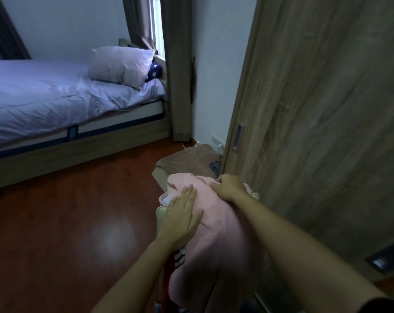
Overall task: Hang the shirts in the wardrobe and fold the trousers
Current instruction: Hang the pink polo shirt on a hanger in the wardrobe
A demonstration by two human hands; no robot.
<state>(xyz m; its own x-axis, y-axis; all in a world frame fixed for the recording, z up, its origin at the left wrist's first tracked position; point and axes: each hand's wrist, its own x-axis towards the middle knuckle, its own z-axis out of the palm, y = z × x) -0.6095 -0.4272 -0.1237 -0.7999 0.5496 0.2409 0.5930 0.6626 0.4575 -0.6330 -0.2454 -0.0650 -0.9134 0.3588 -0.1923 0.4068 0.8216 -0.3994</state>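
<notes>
To the right, a tall wooden wardrobe door (327, 109), with a handle recess near its left edge, covering the inside as far as can be seen. To the left, a bed (44, 98) with pale sheets and a pillow (121, 64). Between them, a reddish floor (67, 222).

Low in the middle, just beside the door, a heap of laundry. On top lies a pink garment (216, 222), draped over the heap and hanging down its near side. Under it, a striped piece (180, 258) and a cream rim (161, 211), probably a basket.

Presses flat on the pink cloth with the left hand (182, 213), fingers straight. Grips a bunch of its upper part with the right hand (228, 186), fingers curled in. Hands apart, both on the same garment. Cannot tell whether it is a shirt or trousers.

Looks like an early stage: nothing in view is hung or folded, no hanger is in sight, and the heap is left to sort. Likely the pick-up of one piece, with its hanging or folding and the opening of the wardrobe yet to do.
</notes>
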